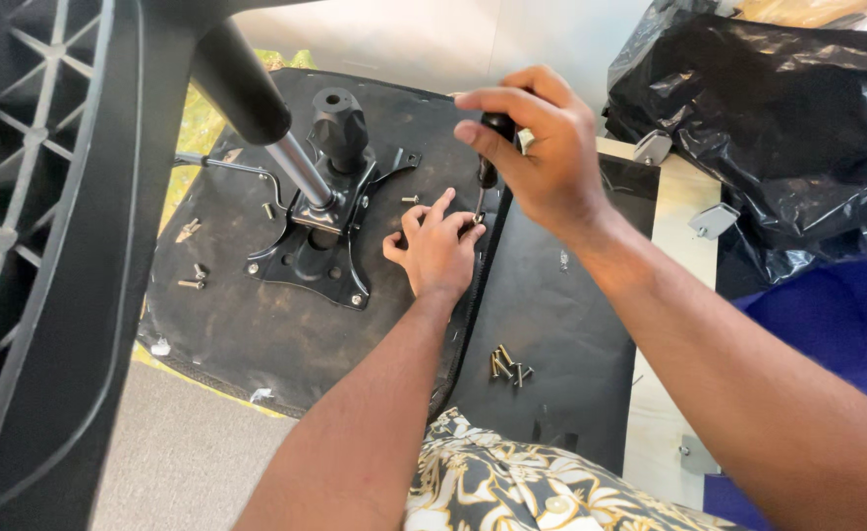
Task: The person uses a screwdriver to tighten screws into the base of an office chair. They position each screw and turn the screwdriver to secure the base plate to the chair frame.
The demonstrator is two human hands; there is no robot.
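While right hand (542, 147) grips screwdriver (488, 162) upright just right of black mounting plate (320, 236), left hand (438, 246) pinches screw at tip; judgement: keep shaft vertical, press down, turn slowly.

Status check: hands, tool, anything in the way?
Right hand gripping screwdriver, tip down. Left hand steadying at tip on seat underside. Loose screws nearby, clear.

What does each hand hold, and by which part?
The right hand grips a screwdriver by its black handle. The left hand steadies something small at its tip; what exactly is hidden.
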